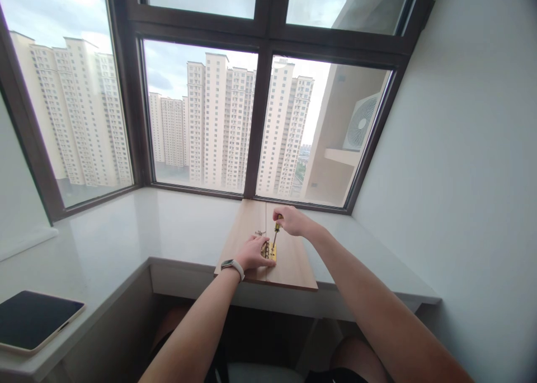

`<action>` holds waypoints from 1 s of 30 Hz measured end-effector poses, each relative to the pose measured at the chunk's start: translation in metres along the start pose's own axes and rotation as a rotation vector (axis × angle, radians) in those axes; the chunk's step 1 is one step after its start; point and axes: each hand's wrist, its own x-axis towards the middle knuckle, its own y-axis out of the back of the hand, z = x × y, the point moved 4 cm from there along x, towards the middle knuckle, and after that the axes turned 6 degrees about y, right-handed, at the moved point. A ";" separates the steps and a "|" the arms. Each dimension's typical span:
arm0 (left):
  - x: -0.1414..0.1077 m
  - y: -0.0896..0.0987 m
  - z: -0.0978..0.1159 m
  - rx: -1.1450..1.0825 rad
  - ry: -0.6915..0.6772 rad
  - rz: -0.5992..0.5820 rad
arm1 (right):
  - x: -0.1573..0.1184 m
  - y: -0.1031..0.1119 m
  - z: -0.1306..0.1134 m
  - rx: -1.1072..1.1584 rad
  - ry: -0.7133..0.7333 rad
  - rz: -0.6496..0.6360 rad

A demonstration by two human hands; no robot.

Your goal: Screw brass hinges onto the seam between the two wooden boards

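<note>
My right hand (pixel 289 220) is closed around the handle of a screwdriver (pixel 277 225) with a yellow and black grip. Its shaft points down, and the tip meets a brass-coloured hinge (pixel 272 253). Thumb and fingers of my left hand (pixel 253 253) grip the hinge from its left side and press it on the wood. Two light wooden boards (pixel 291 271) lie side by side, with the hinge close to the seam between them. Just beyond my left fingers is a small cluster of metal pieces, perhaps screws (pixel 259 233).
The boards rest on a white windowsill counter (pixel 184 221) and reach over its front edge. A tablet (pixel 37 320) lies at the far left. Dark window frames (pixel 264 109) rise behind the boards, and a white wall (pixel 461 165) stands on the right.
</note>
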 end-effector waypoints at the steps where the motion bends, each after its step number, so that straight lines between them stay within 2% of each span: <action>1: 0.000 0.000 0.000 0.000 -0.001 -0.002 | 0.000 0.000 0.000 0.008 -0.004 -0.016; 4: 0.000 0.000 0.000 -0.006 0.002 -0.003 | 0.001 0.001 0.000 -0.015 -0.037 -0.028; 10: -0.002 0.003 0.003 -0.005 0.017 -0.012 | -0.001 0.003 0.002 -0.147 -0.111 0.053; 15: -0.002 0.003 0.004 -0.005 0.023 -0.018 | -0.004 0.004 0.000 -0.095 -0.052 0.106; 22: -0.001 0.001 0.002 -0.007 0.008 -0.009 | -0.003 0.004 0.004 0.034 -0.067 -0.021; 30: 0.000 0.001 0.001 -0.007 0.007 -0.007 | 0.002 0.005 0.009 -0.116 -0.126 0.007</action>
